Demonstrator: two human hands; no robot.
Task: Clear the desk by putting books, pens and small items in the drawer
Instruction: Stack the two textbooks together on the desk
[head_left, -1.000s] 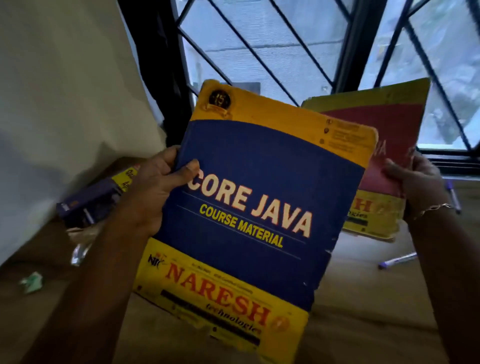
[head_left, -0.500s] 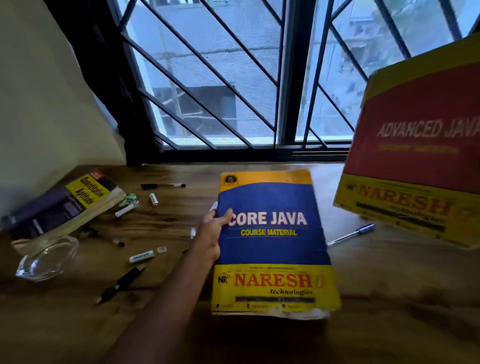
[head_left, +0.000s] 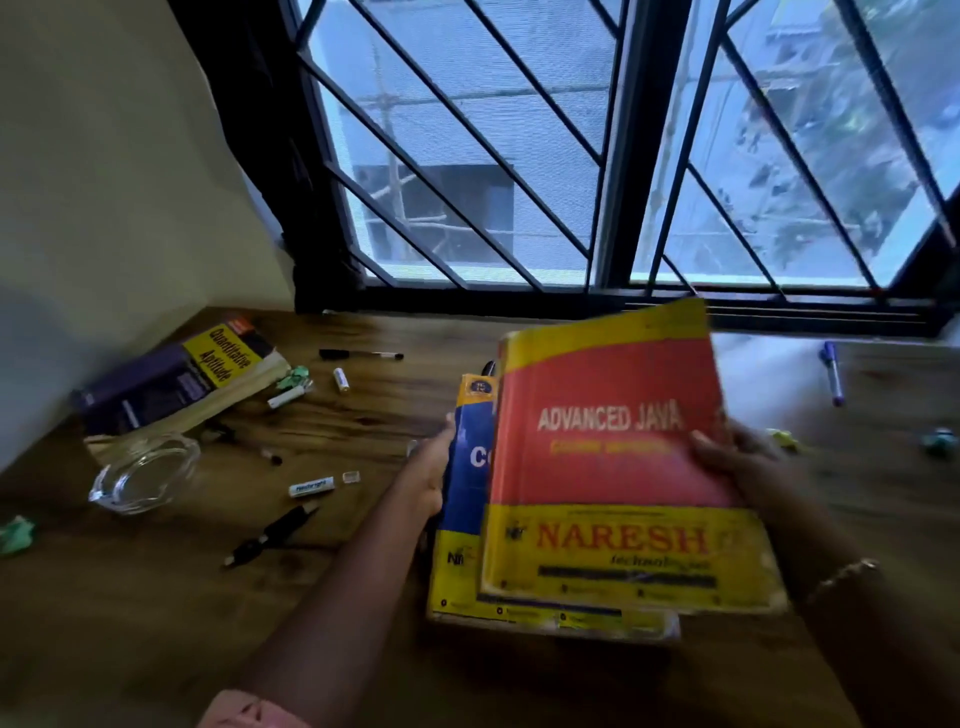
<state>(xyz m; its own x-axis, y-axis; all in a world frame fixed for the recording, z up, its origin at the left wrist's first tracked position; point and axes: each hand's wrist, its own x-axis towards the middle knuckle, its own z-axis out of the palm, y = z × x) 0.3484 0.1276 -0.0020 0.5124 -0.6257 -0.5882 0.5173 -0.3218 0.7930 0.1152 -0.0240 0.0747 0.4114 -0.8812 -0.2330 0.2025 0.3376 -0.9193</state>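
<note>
I see the right hand (head_left: 737, 462) gripping the red book (head_left: 613, 441), lengthwise toward the window (head_left: 519, 156). The left hand (head_left: 431, 467) holds the blue book (head_left: 470, 467)

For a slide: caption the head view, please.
Right hand holds red Advanced Java book over blue book gripped by left hand at wooden desk.

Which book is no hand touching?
The purple Quantitative Aptitude book, far left by the wall; the Core Java book and Advanced Java book are being handled.

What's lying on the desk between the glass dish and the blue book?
Head view: a white tube and a tiny clear cap lie between the glass dish and blue book, with a black pen just nearer.
</note>
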